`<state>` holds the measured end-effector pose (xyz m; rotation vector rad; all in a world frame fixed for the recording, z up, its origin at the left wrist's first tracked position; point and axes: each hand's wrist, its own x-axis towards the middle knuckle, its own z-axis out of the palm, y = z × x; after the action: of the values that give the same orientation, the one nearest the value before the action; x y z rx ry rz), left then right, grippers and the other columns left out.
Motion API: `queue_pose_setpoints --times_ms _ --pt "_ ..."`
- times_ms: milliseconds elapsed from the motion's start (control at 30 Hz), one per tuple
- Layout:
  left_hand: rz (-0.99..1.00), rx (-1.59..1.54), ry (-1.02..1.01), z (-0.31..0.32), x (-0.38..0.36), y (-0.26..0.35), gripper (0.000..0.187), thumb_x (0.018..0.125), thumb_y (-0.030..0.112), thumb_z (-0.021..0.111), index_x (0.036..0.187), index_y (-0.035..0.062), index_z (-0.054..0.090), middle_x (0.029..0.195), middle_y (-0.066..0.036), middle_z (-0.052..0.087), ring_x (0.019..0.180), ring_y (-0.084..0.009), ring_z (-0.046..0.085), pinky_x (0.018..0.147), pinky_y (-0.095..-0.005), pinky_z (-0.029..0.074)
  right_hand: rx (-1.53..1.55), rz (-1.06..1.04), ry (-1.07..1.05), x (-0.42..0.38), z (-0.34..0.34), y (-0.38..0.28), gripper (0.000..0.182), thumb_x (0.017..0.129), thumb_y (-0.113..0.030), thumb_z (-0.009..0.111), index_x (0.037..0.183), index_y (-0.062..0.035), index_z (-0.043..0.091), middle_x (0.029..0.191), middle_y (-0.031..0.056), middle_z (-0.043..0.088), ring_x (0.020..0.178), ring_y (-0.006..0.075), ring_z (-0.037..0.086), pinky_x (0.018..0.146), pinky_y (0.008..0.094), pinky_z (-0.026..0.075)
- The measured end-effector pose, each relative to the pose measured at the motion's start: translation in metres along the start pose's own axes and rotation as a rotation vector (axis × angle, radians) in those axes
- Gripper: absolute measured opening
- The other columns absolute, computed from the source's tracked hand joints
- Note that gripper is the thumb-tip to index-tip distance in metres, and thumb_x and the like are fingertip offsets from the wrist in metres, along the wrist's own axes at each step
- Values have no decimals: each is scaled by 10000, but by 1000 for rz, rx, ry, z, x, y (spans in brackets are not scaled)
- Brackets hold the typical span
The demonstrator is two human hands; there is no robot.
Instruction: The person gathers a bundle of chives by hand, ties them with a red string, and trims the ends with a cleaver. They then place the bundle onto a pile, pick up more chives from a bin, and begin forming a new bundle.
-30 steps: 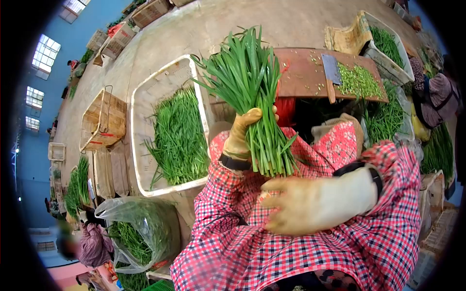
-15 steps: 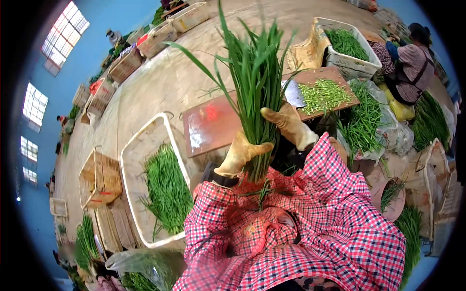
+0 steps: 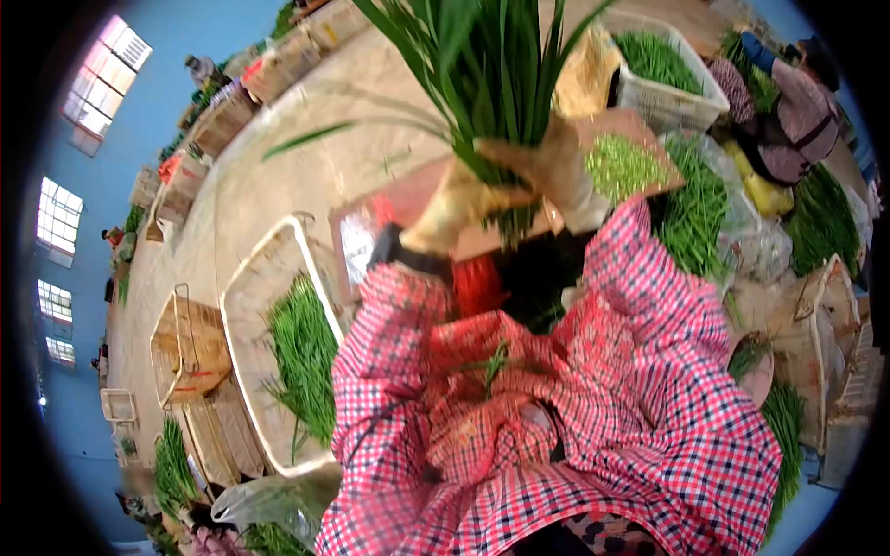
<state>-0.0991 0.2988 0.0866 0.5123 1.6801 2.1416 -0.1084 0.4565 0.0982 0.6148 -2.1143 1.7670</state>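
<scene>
Both my hands, in pale gloves, are wrapped round the lower part of a bunch of chives. Its long flat leaves point up and away, and the tips run out of the top of the view. My left hand grips from the left, near the stem ends. On the right side, my right hand closes round the bunch slightly higher; motion blurs both hands. Behind them lies a brown board, with a pile of chopped light-green stem pieces on its right part.
A white crate holding chives stands to my left, near an orange-stained crate. Right of the board are loose chives on plastic and another filled crate. A co-worker sits at far right.
My two hands have lifted the bunch up and away from my body, over the board. The knife blade seen earlier beside the chopped pieces is now hidden. The co-worker's arm has risen.
</scene>
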Motion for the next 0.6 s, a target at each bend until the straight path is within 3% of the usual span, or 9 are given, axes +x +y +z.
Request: queue_pose_setpoints --times_ms 33,200,233,267,333,400,433,500,600 --pt "321 28 -66 -9 15 -14 470 716 -67 764 1149 -23 588 1049 -67 668 921 -173 643 769 -301 561 6 6 -20 -3 2 12 384 797 -239 779 1076 -6 654 1050 116 690 923 206 662 808 339 546" --pt "64 272 -95 -52 55 -59 480 766 -30 733 1214 -27 562 1134 -101 651 974 -214 642 833 -324 555 19 -108 -93 18 -5 55 377 819 -221 758 1089 13 638 1056 124 674 905 196 661 751 305 564" --pt "-26 -12 -153 -43 45 -42 515 978 197 505 1435 33 334 1384 -176 473 1190 -309 543 971 -441 497 181 45 -195 15 -7 70 495 776 -186 786 1180 4 573 1099 111 663 961 199 637 818 319 536" --pt "56 -134 -192 -42 42 -49 524 990 237 473 1448 40 314 1416 -180 436 1211 -320 525 993 -458 476 329 213 -272 12 -9 86 637 732 -152 815 1271 -5 507 1141 99 651 1017 202 614 884 334 509" --pt "93 -58 -197 -69 57 -83 516 995 255 461 1449 56 317 1443 -162 408 1242 -317 495 1017 -474 452 384 213 -310 18 -7 103 885 639 -127 880 1381 -27 409 1201 79 626 1122 192 566 1008 345 439" --pt "167 358 -196 -106 87 -127 509 1000 273 449 1450 73 321 1470 -145 379 1273 -314 465 1041 -490 427 297 114 -302 20 -7 98 912 649 -106 869 1411 -31 373 1299 74 565 1155 185 542 1031 334 423" --pt "15 -160 -160 -108 84 -123 502 1000 294 452 1440 80 343 1465 -131 388 1260 -297 483 1021 -483 450 371 102 -303 22 -6 96 908 656 -98 863 1414 -34 368 1293 73 569 1154 184 542 1032 334 426" --pt "41 -161 -35 -93 84 -108 518 869 128 629 1345 65 434 1330 -105 505 1155 -221 535 935 -375 480 518 71 -308 30 -4 97 899 669 -83 850 1420 -40 357 1279 70 575 1151 183 543 1034 335 432" --pt "2 -208 -45 -77 86 -78 538 835 82 698 1317 62 460 1307 -91 535 1105 -198 566 876 -332 504 413 36 -312 35 -4 88 849 704 -114 840 1406 -47 367 1264 73 574 1142 174 541 1014 340 452"
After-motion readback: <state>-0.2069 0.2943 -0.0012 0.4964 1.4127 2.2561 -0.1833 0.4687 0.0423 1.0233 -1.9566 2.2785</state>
